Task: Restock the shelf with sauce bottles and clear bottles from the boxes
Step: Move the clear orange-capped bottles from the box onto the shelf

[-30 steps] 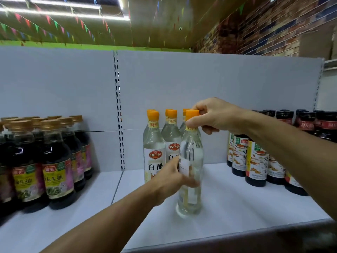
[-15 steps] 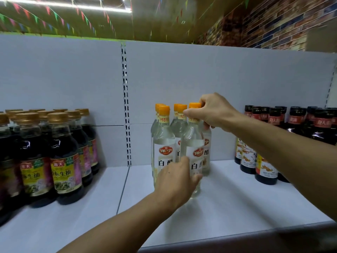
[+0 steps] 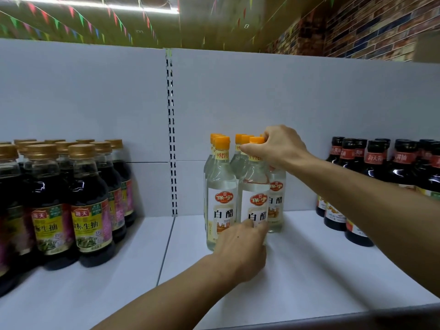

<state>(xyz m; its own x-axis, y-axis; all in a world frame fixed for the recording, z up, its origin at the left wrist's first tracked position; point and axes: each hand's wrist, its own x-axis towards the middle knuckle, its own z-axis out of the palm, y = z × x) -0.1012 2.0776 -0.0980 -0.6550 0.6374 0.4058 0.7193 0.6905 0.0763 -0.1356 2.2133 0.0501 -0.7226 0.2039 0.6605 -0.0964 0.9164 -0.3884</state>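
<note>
On shelf [image 3: 309, 270], clear bottle [image 3: 256, 198] now label-forward, both hands gripping.

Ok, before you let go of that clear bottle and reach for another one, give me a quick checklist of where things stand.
1. Clear bottle upright on the shelf: ok, it looks vertical.
2. Label facing front: ok, the red logo and characters face the camera.
3. In line with the front clear bottle beside it: ok, the two stand side by side.
4. Right hand grips the orange cap: ok, not yet released.
5. Left hand steadies the lower body: ok, fingers touch it below the label.
6. Base flat on the shelf: cannot tell, the left hand hides it.
</note>
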